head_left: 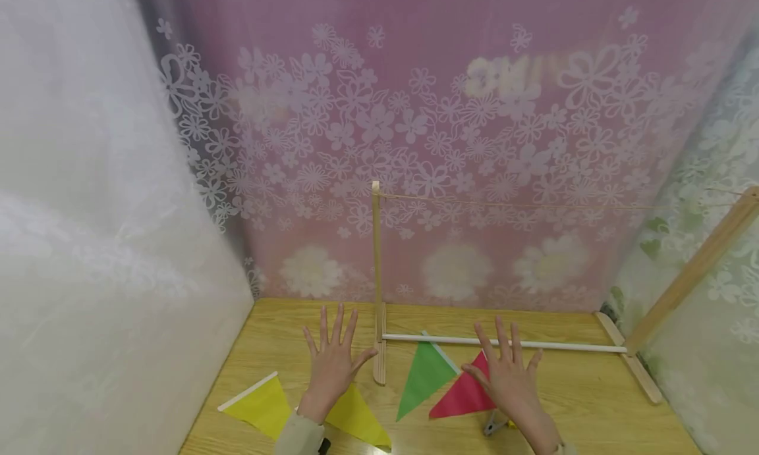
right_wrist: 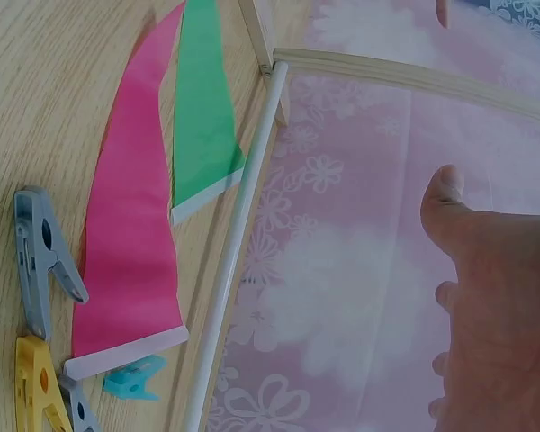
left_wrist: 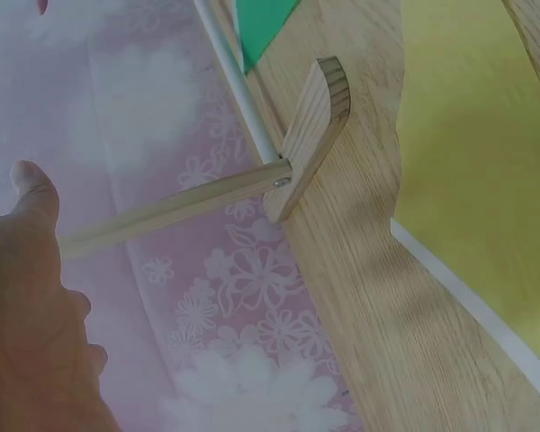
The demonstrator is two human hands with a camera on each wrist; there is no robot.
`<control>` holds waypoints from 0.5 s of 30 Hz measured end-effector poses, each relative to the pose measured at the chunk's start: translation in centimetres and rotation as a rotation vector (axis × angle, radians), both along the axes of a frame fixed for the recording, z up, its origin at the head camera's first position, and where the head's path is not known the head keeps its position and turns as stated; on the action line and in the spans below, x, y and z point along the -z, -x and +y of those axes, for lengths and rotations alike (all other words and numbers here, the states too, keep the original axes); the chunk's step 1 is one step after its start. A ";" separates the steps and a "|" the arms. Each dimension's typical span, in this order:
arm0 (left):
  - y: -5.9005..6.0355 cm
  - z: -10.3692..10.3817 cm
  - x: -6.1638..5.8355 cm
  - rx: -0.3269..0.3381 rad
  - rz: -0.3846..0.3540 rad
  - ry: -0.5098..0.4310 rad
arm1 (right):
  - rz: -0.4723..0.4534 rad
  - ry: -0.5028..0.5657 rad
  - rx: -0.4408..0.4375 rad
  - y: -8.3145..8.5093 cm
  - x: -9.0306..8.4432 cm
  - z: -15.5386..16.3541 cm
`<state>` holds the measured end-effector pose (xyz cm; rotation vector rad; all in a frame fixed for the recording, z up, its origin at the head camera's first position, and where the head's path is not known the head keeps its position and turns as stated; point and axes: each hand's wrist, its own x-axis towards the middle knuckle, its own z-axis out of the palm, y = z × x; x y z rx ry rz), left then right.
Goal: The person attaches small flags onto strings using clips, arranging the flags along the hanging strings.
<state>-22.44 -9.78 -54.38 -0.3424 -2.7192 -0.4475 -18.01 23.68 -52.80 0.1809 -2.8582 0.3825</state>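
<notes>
Both hands are held up over the wooden table (head_left: 587, 402), fingers spread, holding nothing. My left hand (head_left: 333, 359) hovers above a yellow pennant (head_left: 356, 419) (left_wrist: 472, 135), just left of the upright post (head_left: 376, 257) of a small wooden rack. My right hand (head_left: 506, 376) hovers over a red pennant (head_left: 459, 399) (right_wrist: 130, 225), with a green pennant (head_left: 423, 376) (right_wrist: 202, 117) to its left. A white rod (head_left: 504, 342) (right_wrist: 238, 234) joins the rack's two feet, and a string (head_left: 504, 203) runs between the post tops.
A second yellow pennant (head_left: 257, 405) lies at the front left. Several clothes pegs lie by my right wrist: grey (right_wrist: 40, 261), yellow (right_wrist: 36, 387), teal (right_wrist: 135, 378). The rack's right post (head_left: 690, 270) leans at the right. Flowered curtains (head_left: 415, 145) close in the back and sides.
</notes>
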 end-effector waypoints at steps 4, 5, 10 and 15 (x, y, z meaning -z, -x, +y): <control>0.0 -0.2 0.2 -0.002 0.023 0.012 | 0.024 -0.015 -0.019 0.0 0.1 0.1; 0.1 -0.2 0.3 -0.003 0.028 0.018 | 0.038 -0.013 -0.028 0.1 0.2 0.2; 0.3 -0.4 0.0 -0.003 0.105 0.021 | 0.174 -0.033 -0.066 0.6 0.3 0.9; 1.0 -0.5 -1.0 -0.014 0.190 -0.047 | 0.327 -0.006 -0.098 1.4 -0.5 2.5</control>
